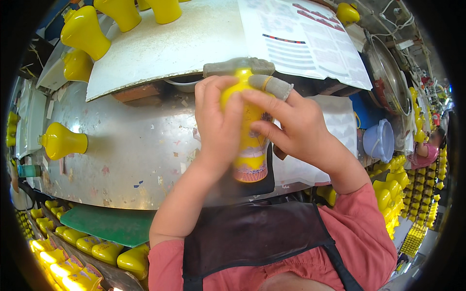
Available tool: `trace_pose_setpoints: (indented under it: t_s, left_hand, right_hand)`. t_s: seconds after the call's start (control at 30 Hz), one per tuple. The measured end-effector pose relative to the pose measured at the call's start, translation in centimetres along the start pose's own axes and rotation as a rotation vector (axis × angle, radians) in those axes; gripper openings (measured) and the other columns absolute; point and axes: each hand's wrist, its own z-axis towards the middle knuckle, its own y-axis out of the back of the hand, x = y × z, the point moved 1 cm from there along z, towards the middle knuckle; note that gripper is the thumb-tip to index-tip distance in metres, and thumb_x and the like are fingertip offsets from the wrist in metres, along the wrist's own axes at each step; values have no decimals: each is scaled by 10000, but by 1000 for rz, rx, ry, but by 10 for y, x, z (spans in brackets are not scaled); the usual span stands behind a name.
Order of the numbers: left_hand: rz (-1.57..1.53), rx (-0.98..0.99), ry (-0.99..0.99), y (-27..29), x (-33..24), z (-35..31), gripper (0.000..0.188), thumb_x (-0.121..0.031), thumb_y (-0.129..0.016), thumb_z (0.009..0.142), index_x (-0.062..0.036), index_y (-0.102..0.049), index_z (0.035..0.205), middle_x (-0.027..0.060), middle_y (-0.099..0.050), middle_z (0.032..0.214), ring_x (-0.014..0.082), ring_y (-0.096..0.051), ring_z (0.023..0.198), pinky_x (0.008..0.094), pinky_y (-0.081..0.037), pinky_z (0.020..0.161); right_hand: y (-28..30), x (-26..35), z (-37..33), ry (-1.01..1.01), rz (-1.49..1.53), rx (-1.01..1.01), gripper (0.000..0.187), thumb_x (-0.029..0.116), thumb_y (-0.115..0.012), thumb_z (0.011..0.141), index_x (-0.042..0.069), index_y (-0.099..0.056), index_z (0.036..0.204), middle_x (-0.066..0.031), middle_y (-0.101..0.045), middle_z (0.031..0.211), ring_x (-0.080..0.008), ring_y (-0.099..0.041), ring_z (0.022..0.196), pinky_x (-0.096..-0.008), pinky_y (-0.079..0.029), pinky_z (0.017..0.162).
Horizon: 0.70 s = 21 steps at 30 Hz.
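Note:
A yellow plastic bottle point(251, 145) with a printed label round its lower part is held upright over a metal worktable point(131, 160). My left hand point(218, 121) wraps its left side, and grey cloth covers its thumb at the bottle's top. My right hand point(291, 123) grips the right side, with a grey cloth sleeve on its index finger pressed near the neck. Both forearms come from the lower edge in pink sleeves over a dark apron point(257, 233).
Several bare yellow bottles stand on the table, one at the left point(62, 141), others at the back point(85, 32). A white board point(165, 48) with a printed sheet point(306, 34) lies behind. Labelled bottles fill a crate point(82, 252) at lower left; another person point(427, 150) works at right.

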Motion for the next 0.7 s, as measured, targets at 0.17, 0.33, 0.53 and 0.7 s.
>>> trace_pose_setpoints:
  t_s: [0.17,0.33,0.53,0.7]
  left_hand:
    - [-4,11,19,1,2,-1,298,-229,-540,980,-10,-611,1168,177,-552,1192,327,-558,1128,418,-448,1004]
    - [-55,22,-5,4,2,-5,333,-226,-541,972,-7,-599,1215,188,-557,1230,339,-550,1162,434,-436,1030]
    - [26,43,-57,2,2,-7,355,-243,-539,972,-10,-597,1234,194,-551,1253,359,-543,1174,443,-421,1051]
    - [-8,36,-48,2,3,-6,372,-274,-508,998,-6,-597,1241,198,-549,1251,357,-532,1191,437,-406,1067]
  right_hand:
    - [3,3,1,25,-125,104,539,177,-814,833,138,-663,1349,-177,-694,1165,-261,-720,773,-359,-585,681]
    - [1,1,5,34,-3,-4,541,219,-803,826,162,-652,1343,-141,-634,924,-298,-674,672,-385,-559,606]
    - [1,-4,3,6,4,24,554,249,-793,831,177,-639,1358,-139,-617,824,-328,-651,636,-402,-545,573]
    - [1,-6,2,120,-25,-25,531,245,-808,812,195,-667,1322,-156,-649,939,-334,-668,675,-403,-556,603]
